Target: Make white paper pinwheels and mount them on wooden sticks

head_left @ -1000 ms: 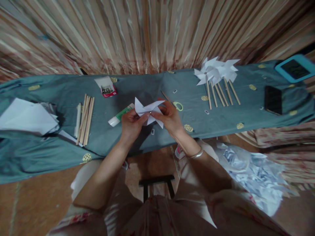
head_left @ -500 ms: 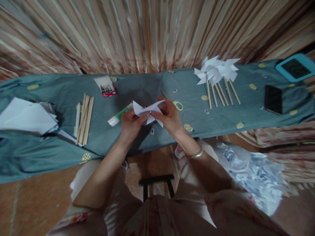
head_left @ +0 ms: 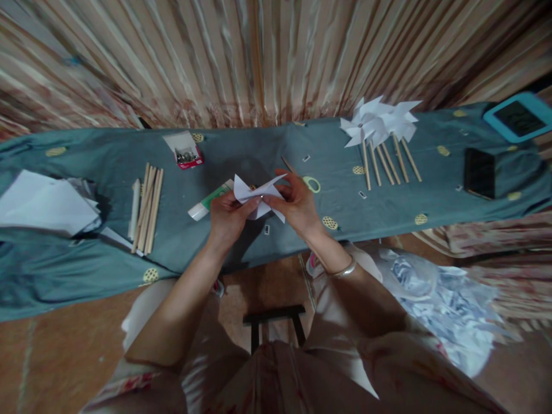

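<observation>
A white paper pinwheel (head_left: pixel 257 192) with folded blades is held between both hands above the cloth. My left hand (head_left: pixel 227 217) pinches its left side, thumb near a small shiny pin at the centre. On the other side my right hand (head_left: pixel 301 204) grips it, thumb close to the same pin and fingers behind the paper. Beside my left hand lies a green and white glue tube (head_left: pixel 210 201). Scissors with a pale green handle (head_left: pixel 312 184) rest just past my right hand, partly hidden by it.
On the green cloth (head_left: pixel 241 149) lie wooden sticks (head_left: pixel 149 210), a paper stack (head_left: pixel 47 204), an open pin box (head_left: pixel 187 155), finished pinwheels (head_left: pixel 379 123), a dark phone (head_left: pixel 479 173) and a blue-framed device (head_left: pixel 520 118). A plastic bag of paper (head_left: pixel 448 310) sits below right.
</observation>
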Demonstrator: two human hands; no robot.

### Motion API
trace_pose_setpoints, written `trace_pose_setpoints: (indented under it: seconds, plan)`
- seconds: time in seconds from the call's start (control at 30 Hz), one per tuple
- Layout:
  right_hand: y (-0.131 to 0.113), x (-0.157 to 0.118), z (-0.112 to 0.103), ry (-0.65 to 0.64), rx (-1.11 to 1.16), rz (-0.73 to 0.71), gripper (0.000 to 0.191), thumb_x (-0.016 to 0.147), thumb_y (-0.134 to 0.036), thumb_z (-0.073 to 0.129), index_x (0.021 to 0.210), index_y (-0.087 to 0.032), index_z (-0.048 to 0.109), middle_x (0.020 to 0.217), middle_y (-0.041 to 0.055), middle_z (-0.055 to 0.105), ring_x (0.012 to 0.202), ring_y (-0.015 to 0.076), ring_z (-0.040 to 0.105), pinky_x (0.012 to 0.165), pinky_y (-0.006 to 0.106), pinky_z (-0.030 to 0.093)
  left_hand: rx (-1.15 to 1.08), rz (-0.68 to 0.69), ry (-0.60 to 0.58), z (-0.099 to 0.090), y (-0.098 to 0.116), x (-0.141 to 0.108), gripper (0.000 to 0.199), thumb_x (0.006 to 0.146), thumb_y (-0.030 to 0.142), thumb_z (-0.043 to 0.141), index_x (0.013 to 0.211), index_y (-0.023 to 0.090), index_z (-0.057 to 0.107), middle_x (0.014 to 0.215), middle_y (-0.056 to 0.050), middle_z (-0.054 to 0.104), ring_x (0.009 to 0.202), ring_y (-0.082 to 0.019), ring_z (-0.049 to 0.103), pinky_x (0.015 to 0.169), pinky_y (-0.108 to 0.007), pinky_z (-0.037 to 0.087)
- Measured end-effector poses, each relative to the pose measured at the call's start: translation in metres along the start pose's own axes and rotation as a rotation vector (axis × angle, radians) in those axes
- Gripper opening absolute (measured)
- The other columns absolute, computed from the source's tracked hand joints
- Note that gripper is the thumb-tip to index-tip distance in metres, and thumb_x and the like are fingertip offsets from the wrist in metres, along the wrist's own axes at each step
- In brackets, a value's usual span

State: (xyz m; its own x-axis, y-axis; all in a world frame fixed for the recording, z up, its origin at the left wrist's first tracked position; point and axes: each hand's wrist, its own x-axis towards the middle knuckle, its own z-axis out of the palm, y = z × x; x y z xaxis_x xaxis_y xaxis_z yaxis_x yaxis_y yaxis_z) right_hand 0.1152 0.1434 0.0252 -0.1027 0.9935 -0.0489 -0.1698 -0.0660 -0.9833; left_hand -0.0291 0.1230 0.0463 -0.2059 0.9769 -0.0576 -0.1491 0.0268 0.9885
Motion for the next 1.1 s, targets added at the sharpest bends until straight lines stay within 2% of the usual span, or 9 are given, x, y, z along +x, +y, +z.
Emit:
trace_pose_setpoints:
  seconds: [0.23,0.53,0.7,0.9,1.1]
  plan:
    - [0.0018,0.0011,-0.0007,0.006,0.020,0.016,0.066,0.063,-0.038,0.085,0.119,-0.027,0.053,0.090,-0.0010,0.077,0.079,0.0206,0.073,0.077,0.039,0.062,0.032,0.008,0.001,-0.0024,-0.0036,0.0010,0.020,0.058,0.032,0.090,0.071,0.022,0.078,0.074,-0.001,0.077,0.068,-0.018,0.070,0.070,-0.031,0.060]
    - [0.0005,0.0001,0.0007,0.000,0.003,0.026,0.063,0.064,-0.038,0.083,0.118,-0.026,0.053,0.091,0.0001,0.077,0.082,0.0216,0.074,0.081,0.041,0.062,0.035,0.008,-0.033,-0.0051,-0.0081,0.0035,0.023,0.060,0.030,0.088,0.077,0.017,0.077,0.077,-0.002,0.076,0.070,-0.017,0.069,0.069,-0.029,0.057]
    - [-0.0004,-0.0001,0.0007,-0.010,0.007,0.032,0.062,0.065,-0.038,0.083,0.118,-0.026,0.053,0.093,0.0010,0.077,0.087,0.0227,0.074,0.085,0.043,0.062,0.036,0.000,-0.023,-0.0057,-0.0086,0.0036,0.021,0.060,0.029,0.088,0.075,0.018,0.078,0.077,-0.002,0.076,0.068,-0.016,0.068,0.068,-0.028,0.056]
    - [-0.0005,-0.0008,0.0005,-0.028,-0.006,0.038,0.063,0.065,-0.042,0.083,0.118,-0.025,0.053,0.095,0.0026,0.076,0.093,0.0241,0.074,0.088,0.043,0.060,0.082,0.010,-0.017,-0.0053,-0.0055,0.0030,0.027,0.058,0.036,0.089,0.075,0.018,0.077,0.077,-0.001,0.077,0.070,-0.018,0.068,0.068,-0.030,0.057]
    - [0.0010,-0.0002,0.0008,-0.018,0.012,0.047,0.062,0.063,-0.041,0.084,0.115,-0.026,0.054,0.093,0.0014,0.077,0.088,0.0230,0.074,0.084,0.043,0.061,0.076,-0.009,-0.017,-0.0055,-0.0058,0.0024,0.027,0.059,0.036,0.089,0.075,0.018,0.078,0.078,-0.002,0.077,0.070,-0.018,0.068,0.069,-0.030,0.057]
